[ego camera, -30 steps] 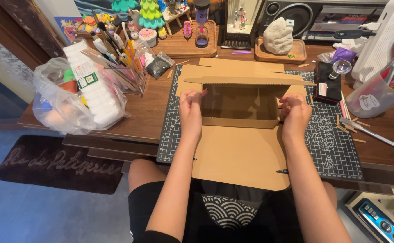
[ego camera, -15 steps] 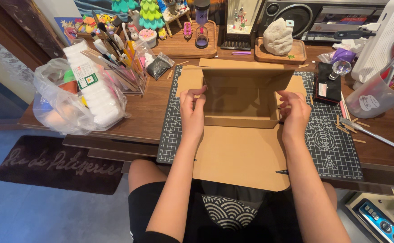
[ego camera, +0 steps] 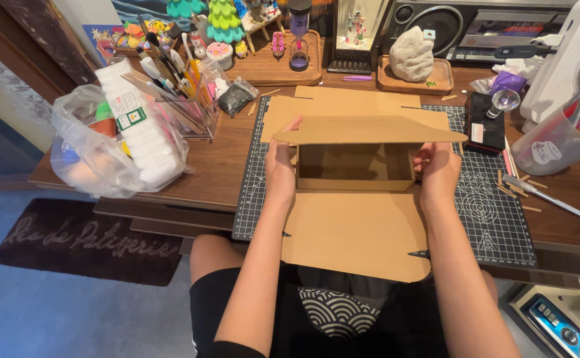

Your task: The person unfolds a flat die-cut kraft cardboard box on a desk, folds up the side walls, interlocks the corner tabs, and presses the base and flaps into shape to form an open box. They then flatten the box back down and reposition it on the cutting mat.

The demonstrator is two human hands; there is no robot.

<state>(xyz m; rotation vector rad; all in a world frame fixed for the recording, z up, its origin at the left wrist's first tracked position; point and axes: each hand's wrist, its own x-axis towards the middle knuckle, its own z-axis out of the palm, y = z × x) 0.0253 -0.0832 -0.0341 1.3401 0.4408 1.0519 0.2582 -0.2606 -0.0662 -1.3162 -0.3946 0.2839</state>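
**Kid:** What is the biggest thing here?

**Helper:** The wooden desk (ego camera: 223, 166). On it lies a dark cutting mat (ego camera: 495, 219) with white lines. The mat keeps the desk safe and gives a flat spot to work on.

**Kid:** And on the mat?

**Helper:** A brown cardboard box (ego camera: 356, 166), half folded. It sits between the two hands, in the middle of the mat. One wide flap (ego camera: 349, 235) lies flat, from the hands down toward the person's lap. Another flap (ego camera: 369, 130) tips over the top, just above the fingers.

**Kid:** Why hold it at both ends?

**Helper:** I think so the side walls stand up and do not flop open. One hand on each end keeps the box square.

**Kid:** How are the hands?

**Helper:** The left hand (ego camera: 280, 166) presses on the left wall, fingers up, thumb side toward the box. The right hand (ego camera: 438, 169) curls round the right wall. Both are closed on the cardboard. Both arms reach straight out from the body, side by side.

**Kid:** What is out past the hands?

**Helper:** Left of the left hand sits a clear plastic bag (ego camera: 111, 152) full of stuff, then a clear holder of brushes (ego camera: 177, 86). Right of the right hand stands a grey cup (ego camera: 552, 142) of tools. Beyond the box is a small purple sand timer (ego camera: 300, 36).
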